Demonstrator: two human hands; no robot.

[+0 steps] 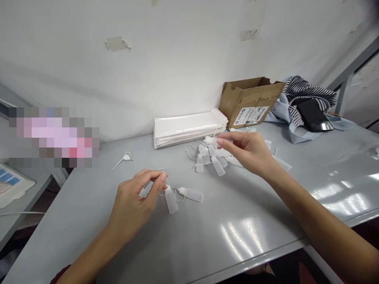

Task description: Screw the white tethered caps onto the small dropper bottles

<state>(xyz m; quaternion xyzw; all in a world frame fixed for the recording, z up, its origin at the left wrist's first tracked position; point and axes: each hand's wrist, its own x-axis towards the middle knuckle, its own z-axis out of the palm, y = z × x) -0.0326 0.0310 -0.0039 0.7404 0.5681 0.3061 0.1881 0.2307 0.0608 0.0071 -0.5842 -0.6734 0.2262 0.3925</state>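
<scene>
My right hand [244,149] pinches a small translucent plastic squeeze bottle [211,141] between thumb and fingers, held nearly level above a loose pile of similar bottles [217,161] with thin tethered caps. Over the table to the left, my left hand [143,193] has thumb and forefinger pressed together; a thin loop shows at the fingertips, but what they grip is mostly hidden. Just beyond those fingers lie a bottle [171,200] and another bottle [192,195] on its side. Part of a further bottle shows behind the left thumb.
A white cap piece with a ring [126,157] lies on the grey table [189,240]. Against the wall are a stack of white padded envelopes [189,126] and an open cardboard box [251,102]. At right, a black phone-like device [314,114] rests on striped cloth [310,88].
</scene>
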